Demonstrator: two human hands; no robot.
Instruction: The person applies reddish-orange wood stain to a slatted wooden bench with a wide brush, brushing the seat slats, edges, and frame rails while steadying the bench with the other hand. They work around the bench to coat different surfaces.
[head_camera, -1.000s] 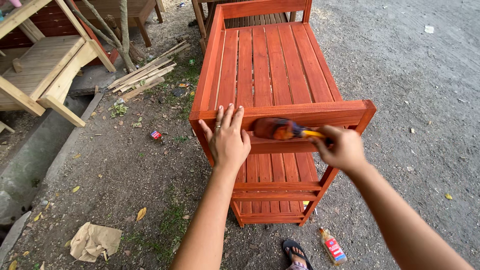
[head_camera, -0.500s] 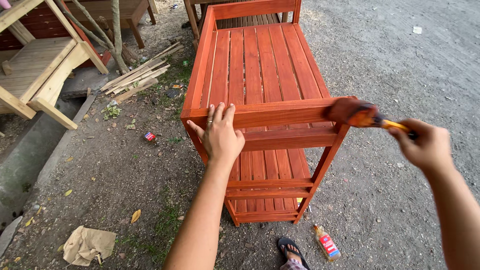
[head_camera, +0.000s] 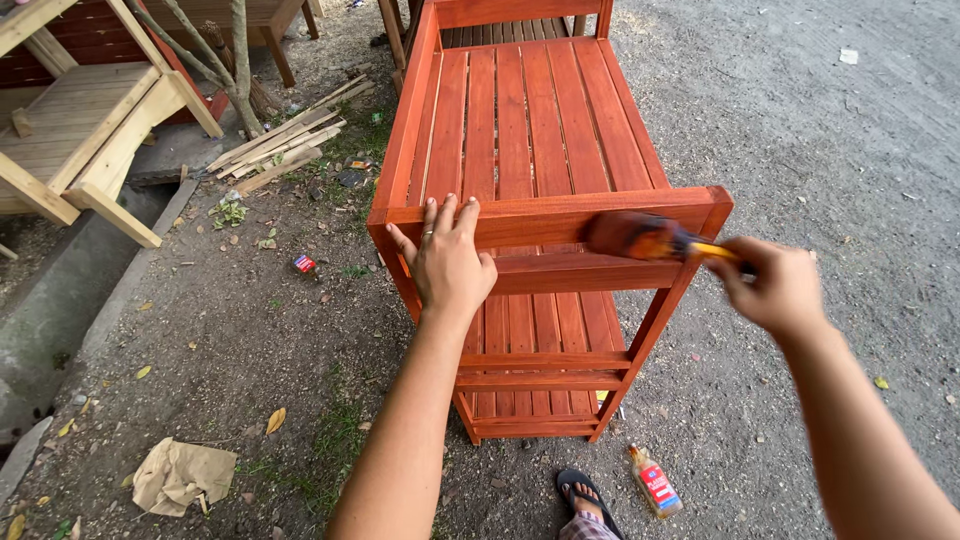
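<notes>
The left hand (head_camera: 447, 262) is lying flat against the near top rail of the red-stained slatted wooden rack (head_camera: 545, 140), its fingers (head_camera: 445, 213) spread and released, hooking over the rail's upper edge and grasping nothing, simply bracing the frame. The right hand (head_camera: 778, 287) is clenching its fingers around the yellow handle of a paintbrush (head_camera: 640, 238), whose stain-loaded bristles are pressing on the rail's outer face just to the left of those fingers and well to the right of the bracing hand. To do this coat well, the bristles should be travelling along the grain of the rail in long even passes, with light pressure so that stain is not pooling at the lower edge or running onto the rail beneath. The bracing fingers are sitting on the very face being coated, so they are likely needing to shift before the brush is reaching them, or they will be marking the wet finish. A small bottle with a red label (head_camera: 654, 482) is lying on the gravel ground (head_camera: 840, 130) below the right hand, beside the person's sandalled foot (head_camera: 588, 502).
</notes>
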